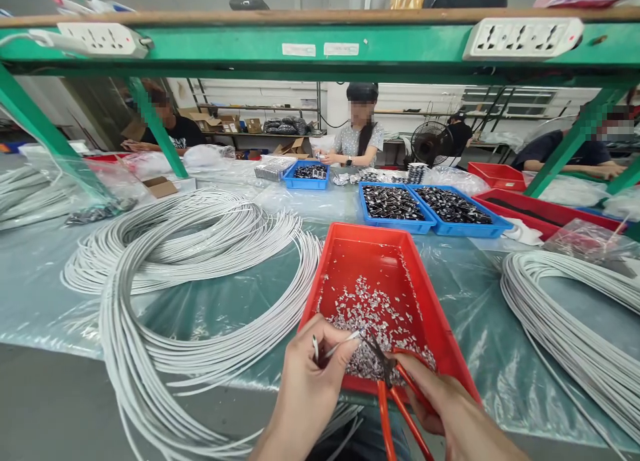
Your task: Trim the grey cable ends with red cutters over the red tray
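Bench work over a red tray [367, 254]: the left hand [311, 364] pinches a white cable [354, 335] between thumb and fingertips, its end above the near part of the tray; the right hand [443, 394] grips orange-handled cutters [386, 373], their tips beside the cable end, contact being indistinguishable; silvery scraps [367, 304] litter the tray floor; a cable coil [117, 307] lies to the left; two blue trays [371, 219] of dark parts stand beyond.

Glossy plastic sheeting [500, 367] covers the table [465, 287]; from the wearer, a red tray [357, 257] lies at 12 o'clock, white cable coils [120, 314] at 10, another coil [560, 341] at 2, two blue trays [400, 225] towards 1
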Demonstrator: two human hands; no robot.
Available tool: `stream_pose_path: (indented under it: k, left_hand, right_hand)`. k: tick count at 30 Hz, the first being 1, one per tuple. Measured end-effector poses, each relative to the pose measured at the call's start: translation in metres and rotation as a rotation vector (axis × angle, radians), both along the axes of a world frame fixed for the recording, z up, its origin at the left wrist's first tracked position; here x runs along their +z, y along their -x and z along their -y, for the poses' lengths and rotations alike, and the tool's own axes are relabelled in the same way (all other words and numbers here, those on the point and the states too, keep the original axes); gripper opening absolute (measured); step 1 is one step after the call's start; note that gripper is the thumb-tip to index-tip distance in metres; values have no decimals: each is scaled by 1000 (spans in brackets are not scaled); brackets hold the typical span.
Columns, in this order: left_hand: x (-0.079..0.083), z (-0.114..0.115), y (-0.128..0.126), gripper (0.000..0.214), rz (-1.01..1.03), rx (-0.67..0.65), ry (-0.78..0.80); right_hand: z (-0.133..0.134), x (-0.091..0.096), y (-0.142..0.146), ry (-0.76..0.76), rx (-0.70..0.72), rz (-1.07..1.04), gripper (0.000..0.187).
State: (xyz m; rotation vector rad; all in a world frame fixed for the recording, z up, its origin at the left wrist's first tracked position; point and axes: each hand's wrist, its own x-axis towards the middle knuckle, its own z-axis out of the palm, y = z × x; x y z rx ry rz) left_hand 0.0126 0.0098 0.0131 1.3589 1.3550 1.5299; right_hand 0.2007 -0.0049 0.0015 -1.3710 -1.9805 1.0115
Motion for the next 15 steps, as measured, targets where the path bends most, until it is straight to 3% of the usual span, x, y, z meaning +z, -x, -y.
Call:
stream_pose_path:
  k: [5, 9, 13, 15]
  left_hand:
    - [-2, 1, 0, 18, 30, -23, 6]
    - [-2, 3, -2, 18, 54, -36, 6]
    - [-1, 3, -3, 17, 75, -14, -23]
    - [-2, 2, -2, 16, 88, 5, -40]
  right_hand:
    - [-3, 17, 9, 30, 9, 96, 75]
    - [-2, 17, 12, 40, 23, 147, 73]
    - [-9, 12, 12, -36, 43, 2, 63]
    - [-18, 15, 8, -145, -47, -146, 55]
